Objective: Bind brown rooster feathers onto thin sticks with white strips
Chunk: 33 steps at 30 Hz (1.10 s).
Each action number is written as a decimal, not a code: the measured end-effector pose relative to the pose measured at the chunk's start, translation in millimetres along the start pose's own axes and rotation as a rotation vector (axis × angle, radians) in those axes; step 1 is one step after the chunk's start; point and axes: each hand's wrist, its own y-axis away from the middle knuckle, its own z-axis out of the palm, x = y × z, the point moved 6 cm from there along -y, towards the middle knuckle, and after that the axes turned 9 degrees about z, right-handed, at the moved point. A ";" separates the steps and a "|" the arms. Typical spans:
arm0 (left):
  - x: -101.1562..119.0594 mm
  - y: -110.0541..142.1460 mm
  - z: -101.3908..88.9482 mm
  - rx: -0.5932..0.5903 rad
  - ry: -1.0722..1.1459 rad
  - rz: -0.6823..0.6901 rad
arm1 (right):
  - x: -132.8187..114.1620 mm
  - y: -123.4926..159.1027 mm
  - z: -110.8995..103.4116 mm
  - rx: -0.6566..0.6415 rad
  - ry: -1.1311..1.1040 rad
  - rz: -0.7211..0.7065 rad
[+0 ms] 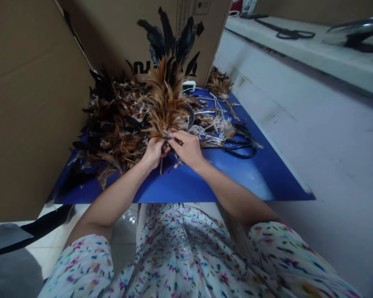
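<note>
A bunch of feathers point(166, 99), golden brown with long black plumes at its top, stands upright between my hands in the head view. My left hand point(154, 153) is closed around its base, just above the table's near edge. From the other side my right hand point(186, 148) pinches the same base, where a pale binding partly shows. A thin stick pokes out below my fingers. Heaped to the left and behind are many loose brown and black feathers point(118, 136). Scissors with black handles point(240, 148) lie to the right of my right hand.
A blue board point(236, 182) covers the table. White plastic strips point(216, 126) lie tangled near the scissors. Another feather bundle point(219, 82) rests at the back right. Cardboard boxes point(27, 103) stand left and behind. A ledge point(323, 45) on the right holds another pair of scissors point(294, 34).
</note>
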 end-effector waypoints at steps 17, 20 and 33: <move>5.5 7.2 3.3 0.066 0.103 -0.038 | 0.2 -3.1 6.2 -0.098 -0.494 0.453; 7.2 8.7 5.5 0.075 0.110 -0.019 | 6.7 -3.5 10.5 -0.082 -0.459 0.453; 3.7 7.1 8.9 -0.145 -0.056 0.136 | 15.8 -13.0 4.4 -0.005 -0.230 0.325</move>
